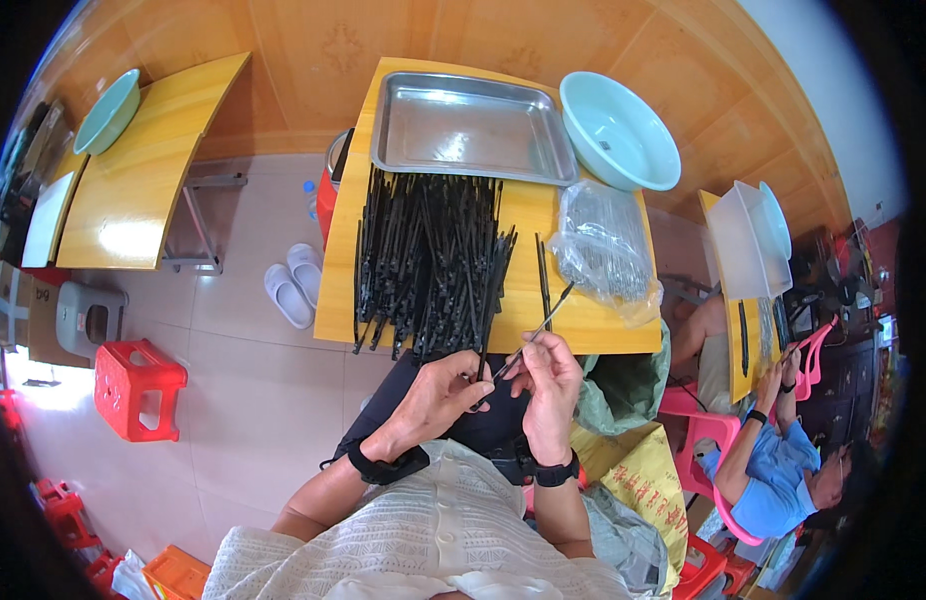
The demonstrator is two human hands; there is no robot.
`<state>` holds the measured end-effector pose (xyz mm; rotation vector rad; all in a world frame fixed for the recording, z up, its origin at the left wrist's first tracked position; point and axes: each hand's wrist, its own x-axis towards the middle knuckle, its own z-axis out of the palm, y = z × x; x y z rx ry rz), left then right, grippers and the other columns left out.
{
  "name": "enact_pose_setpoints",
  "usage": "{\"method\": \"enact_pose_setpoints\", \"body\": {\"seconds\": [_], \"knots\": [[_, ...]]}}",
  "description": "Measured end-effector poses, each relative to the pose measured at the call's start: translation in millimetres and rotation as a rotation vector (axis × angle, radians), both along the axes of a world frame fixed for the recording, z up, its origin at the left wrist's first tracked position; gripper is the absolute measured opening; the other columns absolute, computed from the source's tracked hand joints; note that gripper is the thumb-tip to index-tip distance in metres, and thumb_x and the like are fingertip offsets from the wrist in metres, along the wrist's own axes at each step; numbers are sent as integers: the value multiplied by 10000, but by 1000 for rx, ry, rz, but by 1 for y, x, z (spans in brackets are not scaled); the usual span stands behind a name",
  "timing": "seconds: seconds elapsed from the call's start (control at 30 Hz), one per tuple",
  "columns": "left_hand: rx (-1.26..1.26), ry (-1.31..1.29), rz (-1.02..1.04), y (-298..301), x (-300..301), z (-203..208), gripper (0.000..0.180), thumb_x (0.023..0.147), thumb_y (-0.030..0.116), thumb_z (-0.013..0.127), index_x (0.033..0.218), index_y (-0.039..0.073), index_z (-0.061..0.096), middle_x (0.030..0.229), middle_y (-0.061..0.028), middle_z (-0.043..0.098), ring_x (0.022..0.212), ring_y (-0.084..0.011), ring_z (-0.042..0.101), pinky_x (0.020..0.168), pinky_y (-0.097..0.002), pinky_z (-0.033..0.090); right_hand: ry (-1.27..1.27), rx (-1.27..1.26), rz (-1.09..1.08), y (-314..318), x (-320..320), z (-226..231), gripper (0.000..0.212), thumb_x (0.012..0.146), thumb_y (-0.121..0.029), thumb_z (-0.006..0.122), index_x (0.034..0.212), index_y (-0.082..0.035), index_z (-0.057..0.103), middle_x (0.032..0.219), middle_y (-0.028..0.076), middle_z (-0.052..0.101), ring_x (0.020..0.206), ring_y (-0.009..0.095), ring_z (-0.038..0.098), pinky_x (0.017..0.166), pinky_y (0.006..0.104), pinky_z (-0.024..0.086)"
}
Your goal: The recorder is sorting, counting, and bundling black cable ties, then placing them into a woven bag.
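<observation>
Where right fingers [539, 362] pinch, rod [562, 299] juts both ways.

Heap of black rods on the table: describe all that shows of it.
The heap of black rods is dense and loosely laid, the rods long, thin, dull with glints, material uncertain. They lie on the yellow table, roughly parallel, some crossing, uneven near ends reaching its front edge. The far end meets the metal tray; any part underneath is hidden.
</observation>
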<state>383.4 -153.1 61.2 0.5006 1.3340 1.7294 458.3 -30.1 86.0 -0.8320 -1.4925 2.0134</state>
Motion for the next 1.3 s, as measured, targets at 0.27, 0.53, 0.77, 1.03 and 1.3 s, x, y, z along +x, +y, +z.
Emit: {"method": "enact_pose_setpoints", "body": {"seconds": [0.27, 0.53, 0.77, 1.03, 1.3], "knots": [[-121, 249, -51, -2, -3, 7, 103, 834, 4, 556, 785, -27, 470, 762, -22, 519, 679, -69, 547, 600, -237, 512, -24, 57, 7, -2, -1, -2, 225, 884, -131, 525, 1069, -6, 505, 713, 14, 537, 561, 59, 527, 430, 167, 381], [-104, 32, -113, -4, -5, 7, 93, 844, 24, 548, 785, -14, 487, 738, -34, 531, 641, -103, 596, 518, -211, 487, -43, 291, 16, -4, -2, -2, 448, 861, -51, 537, 1253, -29, 321, 751, 21, 495, 542, 67, 516, 432, 164, 395], [-94, -34, -136, -6, -6, 6, 81, 809, 1, 568, 794, -29, 495, 648, -35, 510, 608, -73, 547, 499, -223, 486, 47, 303, 78, 1, -3, -8, 464, 832, -83, 584, 1220, -22, 337, 694, 17, 494, 478, 76, 505, 386, 162, 369], [-169, 37, -126, -4, -4, 11, 44, 814, 8, 551, 805, 9, 508, 654, -11, 512, 606, -82, 573, 491, -207, 451, 48, 276, 164, 3, -4, -7, 450, 823, -41, 583, 1203, -45, 342, 660, 5, 466, 478, 64, 458, 417, 169, 384], [-67, -50, -24, -1, 0, 11, 40, 802, -22, 536, 773, -23, 508, 662, -21, 523, 627, -63, 537, 553, -216, 459, 91, 232, 215, 6, -2, -8, 438, 819, -3, 580, 1202, -45, 370, 653, 10, 480, 469, 51, 444, 423, 166, 363]]}}
